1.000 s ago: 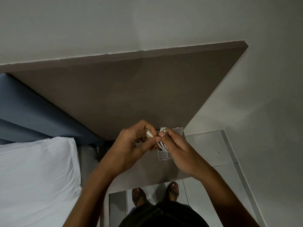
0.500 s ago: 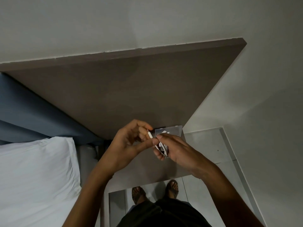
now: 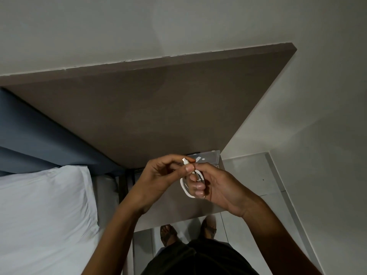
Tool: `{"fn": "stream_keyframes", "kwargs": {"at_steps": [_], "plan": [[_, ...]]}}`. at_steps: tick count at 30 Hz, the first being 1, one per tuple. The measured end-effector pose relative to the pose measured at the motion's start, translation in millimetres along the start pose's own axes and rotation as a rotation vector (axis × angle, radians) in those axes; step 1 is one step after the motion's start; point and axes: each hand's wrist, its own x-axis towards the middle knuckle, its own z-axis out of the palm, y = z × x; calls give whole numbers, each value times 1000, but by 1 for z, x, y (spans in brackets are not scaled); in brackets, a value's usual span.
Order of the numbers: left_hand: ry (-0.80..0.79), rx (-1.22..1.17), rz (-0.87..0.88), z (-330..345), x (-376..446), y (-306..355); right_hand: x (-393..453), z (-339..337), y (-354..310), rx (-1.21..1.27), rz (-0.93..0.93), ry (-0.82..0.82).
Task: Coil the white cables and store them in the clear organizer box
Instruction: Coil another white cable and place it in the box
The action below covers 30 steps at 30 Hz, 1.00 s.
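A white cable is wound into a small coil around the fingers of my right hand, which is closed on it. My left hand pinches the cable's white plug end between thumb and forefinger, just above the coil. Both hands hover over a small brown side table. The clear organizer box stands on that table just behind my hands, and they hide much of it. Something white shows inside it.
A big brown headboard panel rises behind the table against a pale wall. A bed with a white pillow lies to the left. Tiled floor and my sandalled feet show on the right and below.
My right hand has turned and dropped a little, and the coil now hangs as a wider loop around its fingers. My left hand still pinches the plug end.
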Motion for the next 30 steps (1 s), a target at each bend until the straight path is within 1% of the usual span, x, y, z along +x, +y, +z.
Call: {"fn": "stream_keyframes", "kwargs": {"at_steps": [6,9,11,13,16,20,23,25,27,30], "plan": [[-8,-14,-33,-7,2,-4,0,-1,0,134,-37,-20],[17,-55,-64,-8,4,-5,2,0,1,92,-61,-19],[61,-101,-90,-6,6,-5,3,1,1,54,-80,-30],[97,-150,-100,-5,7,-6,3,2,1,-41,-98,-15],[78,-184,-101,-6,7,-8,2,2,3,-233,-134,44],[99,-161,-130,-8,9,-11,5,3,6,-509,-233,132],[138,-118,-168,-8,10,-15,11,3,17,-694,-259,260],[185,-117,-192,-7,12,-19,15,3,27,-739,-231,361],[238,-155,-217,-5,13,-24,17,3,36,-745,-240,422],[292,-157,-258,0,13,-36,21,-6,46,-813,-375,478]]}}
